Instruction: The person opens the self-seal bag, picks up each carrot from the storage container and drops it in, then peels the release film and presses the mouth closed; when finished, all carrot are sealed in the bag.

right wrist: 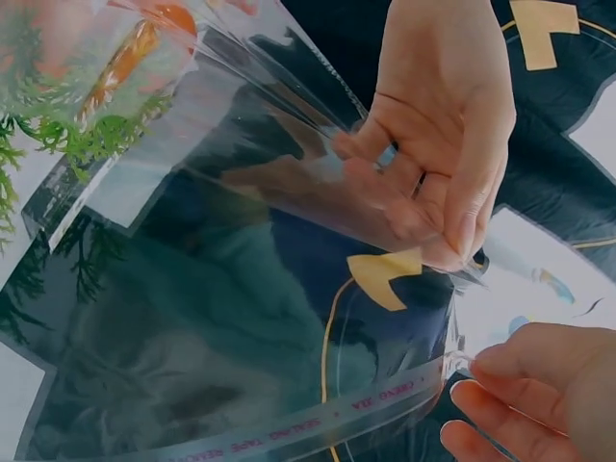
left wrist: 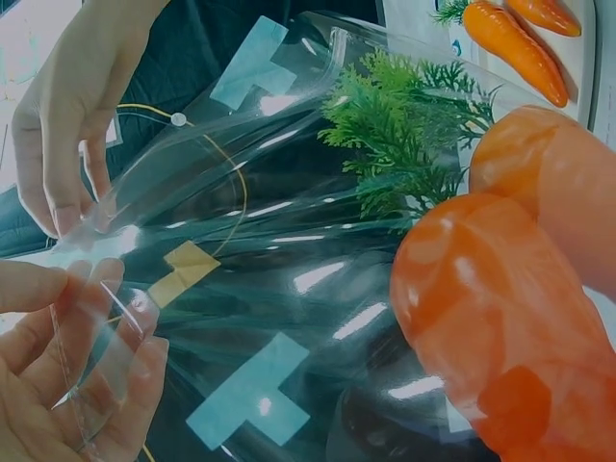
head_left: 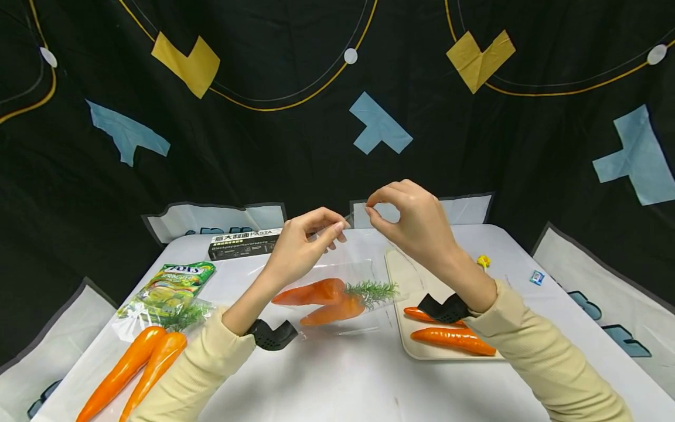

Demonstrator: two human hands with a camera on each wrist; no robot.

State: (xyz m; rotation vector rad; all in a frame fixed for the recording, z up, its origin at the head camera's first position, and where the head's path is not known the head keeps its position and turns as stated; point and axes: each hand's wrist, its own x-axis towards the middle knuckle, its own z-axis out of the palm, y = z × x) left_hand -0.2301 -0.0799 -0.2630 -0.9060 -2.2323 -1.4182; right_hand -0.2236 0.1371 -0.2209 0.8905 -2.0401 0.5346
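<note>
A clear plastic bag point(head_left: 343, 271) with two orange carrots point(head_left: 316, 291) and their green tops point(left wrist: 404, 125) inside is held up by its far edge. My left hand point(head_left: 303, 240) pinches that edge between thumb and fingers, with film passing over its fingers in the left wrist view. Close to it, my right hand point(head_left: 413, 217) pinches another part of the same edge with thumb and forefinger. A printed sealing strip point(right wrist: 385, 397) runs along the film to the right fingertips. Under my right forearm lies a cream tray point(head_left: 392, 269) bearing orange carrots point(head_left: 453, 341).
Two more carrots point(head_left: 121, 369) with crinkled clear film point(head_left: 132, 319) over their tops lie at front left. Behind them are a green Fox's pouch point(head_left: 181, 281) and a black pasta box point(head_left: 242, 245). A small blue packet point(head_left: 537, 277) and a yellow item point(head_left: 483, 262) sit at right.
</note>
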